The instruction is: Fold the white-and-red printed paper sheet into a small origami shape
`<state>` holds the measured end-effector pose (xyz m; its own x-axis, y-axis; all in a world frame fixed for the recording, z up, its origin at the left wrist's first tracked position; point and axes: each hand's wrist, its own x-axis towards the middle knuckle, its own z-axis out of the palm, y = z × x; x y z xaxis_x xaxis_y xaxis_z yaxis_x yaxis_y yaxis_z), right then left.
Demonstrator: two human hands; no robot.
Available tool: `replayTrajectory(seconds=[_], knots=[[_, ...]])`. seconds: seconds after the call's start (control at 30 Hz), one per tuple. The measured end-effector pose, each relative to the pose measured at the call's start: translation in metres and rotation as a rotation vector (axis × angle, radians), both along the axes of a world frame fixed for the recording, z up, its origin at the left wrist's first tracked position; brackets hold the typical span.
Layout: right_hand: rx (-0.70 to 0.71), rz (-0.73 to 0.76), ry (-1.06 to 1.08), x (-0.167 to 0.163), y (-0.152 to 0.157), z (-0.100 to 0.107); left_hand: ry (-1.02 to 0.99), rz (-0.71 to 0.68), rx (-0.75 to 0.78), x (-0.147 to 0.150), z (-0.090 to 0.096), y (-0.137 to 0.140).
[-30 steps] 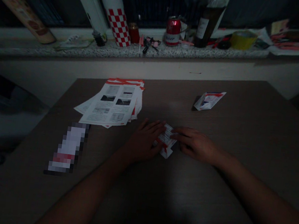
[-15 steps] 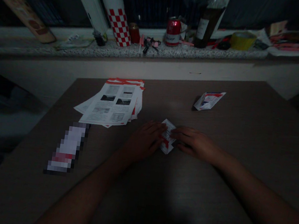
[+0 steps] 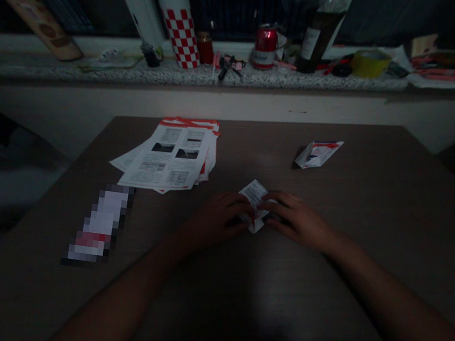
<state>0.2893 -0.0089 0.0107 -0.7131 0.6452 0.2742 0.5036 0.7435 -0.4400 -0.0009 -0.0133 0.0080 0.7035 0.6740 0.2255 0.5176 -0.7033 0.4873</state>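
Observation:
A small folded paper (image 3: 255,192), white with print and some red, lies on the table between my hands. My left hand (image 3: 217,216) has its fingertips on the paper's left and lower part, the thumb near the bottom corner, closed on it. On the right edge, the fingers of my right hand (image 3: 299,219) press and hold the paper, with the thumb below. My fingers hide part of its lower half. Farther back on the right stands another folded paper piece (image 3: 318,154), white, red and blue, propped up on its own.
A stack of printed sheets (image 3: 157,164) lies at the back left. Nearer me is a phone-like object (image 3: 98,223), its face pixelated. Along the granite windowsill (image 3: 133,75) stand a checkered bottle (image 3: 182,36), a red can (image 3: 265,47), a dark bottle (image 3: 315,42) and yellow tape (image 3: 370,63).
My left hand has slid down and slightly back, uncovering more of the paper's upper left. The right hand stays nearly where it was. The view has shifted slightly.

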Motion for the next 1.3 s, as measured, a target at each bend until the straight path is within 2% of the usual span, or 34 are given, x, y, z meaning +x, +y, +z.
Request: replayTrajectory(seconds=[0.2, 0.4, 0.57, 0.7, 1.0, 1.3], knots=[[-0.051, -0.001, 0.07, -0.005, -0.001, 0.001, -0.033, 0.016, -0.052, 0.0, 0.002, 0.001], [-0.023, -0.101, 0.112, -0.014, -0.005, -0.003, -0.049, 0.035, -0.072, 0.0, 0.002, 0.002], [0.045, 0.01, 0.089, -0.015, -0.005, -0.004, -0.065, 0.038, -0.099, -0.002, 0.003, 0.001], [0.016, 0.147, 0.083, -0.013, -0.005, -0.002, -0.085, 0.036, -0.102, -0.004, 0.002, 0.002], [0.119, 0.135, -0.09, -0.014, -0.011, -0.001, -0.07, 0.033, -0.108, -0.008, 0.002, 0.003], [0.145, 0.147, -0.066, -0.019, -0.009, -0.005, -0.051, -0.008, -0.101, -0.011, 0.004, 0.003]])
